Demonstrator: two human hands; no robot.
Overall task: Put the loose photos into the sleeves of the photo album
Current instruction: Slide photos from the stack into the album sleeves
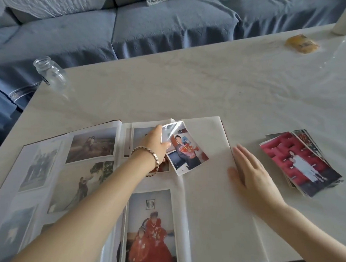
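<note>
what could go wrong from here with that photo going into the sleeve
1. The photo sits tilted across the album page, and the left hand has its grip on one upper edge only. Pushed in like this, a corner may catch on the sleeve and bend.
2. The stack of loose photos is fanned out close beside the flat right hand. A careless reach could scatter it.

glass jar (50,73) | yellow packet (301,44) | table (185,85) | blue sofa (160,23)
</note>
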